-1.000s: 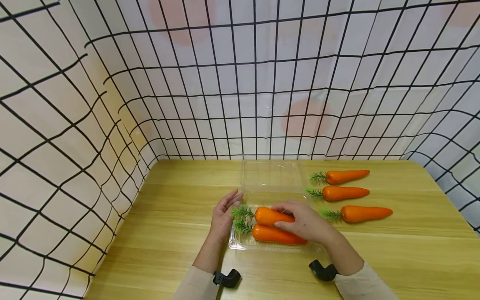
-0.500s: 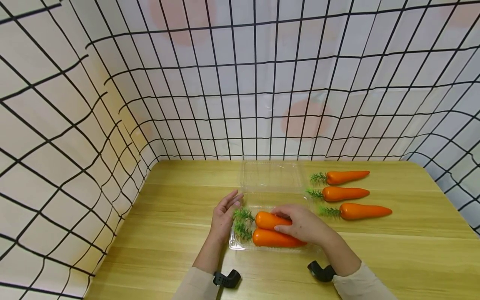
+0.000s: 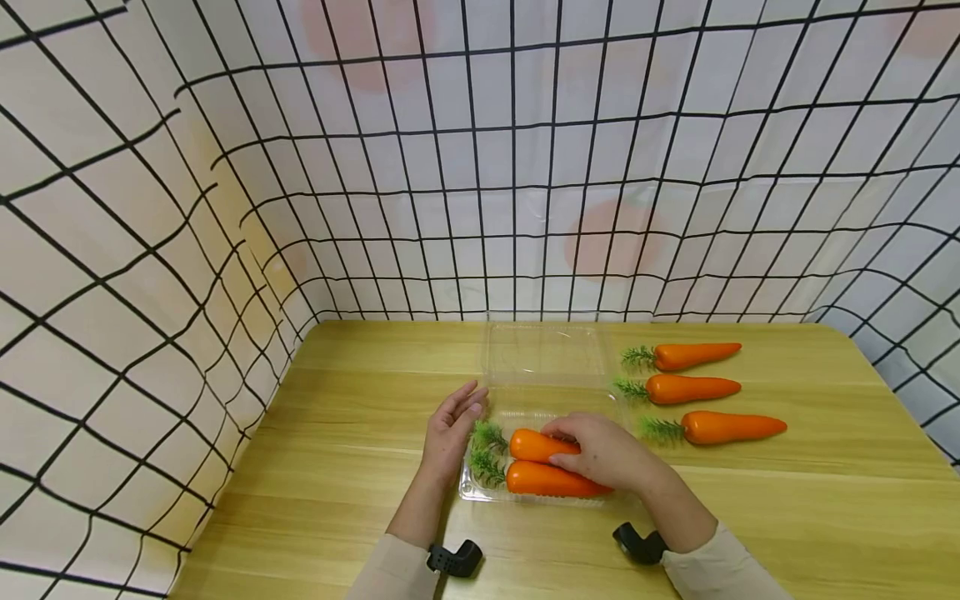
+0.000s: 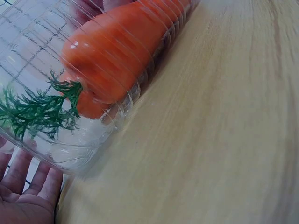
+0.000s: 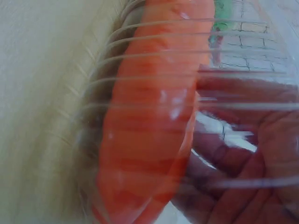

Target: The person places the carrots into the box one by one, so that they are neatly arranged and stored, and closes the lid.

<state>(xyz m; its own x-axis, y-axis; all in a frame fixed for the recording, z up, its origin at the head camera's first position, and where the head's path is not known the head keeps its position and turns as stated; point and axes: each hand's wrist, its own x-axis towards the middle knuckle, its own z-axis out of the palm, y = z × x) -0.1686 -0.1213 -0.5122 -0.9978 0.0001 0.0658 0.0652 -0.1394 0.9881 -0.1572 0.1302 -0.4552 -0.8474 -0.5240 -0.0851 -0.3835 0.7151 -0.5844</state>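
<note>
Step, seemingly: settling far carrot (image 3: 527, 445) in clear container (image 3: 467, 492) beside near carrot (image 3: 551, 480); pinched by right hand (image 3: 606, 451). Just beside container's left edge: left hand (image 3: 447, 435), fingers relaxed. Next, presumably: release.

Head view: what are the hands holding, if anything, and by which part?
Right hand: the farther carrot in the clear container, by its middle. Left hand: holds nothing, open beside the container.
</note>
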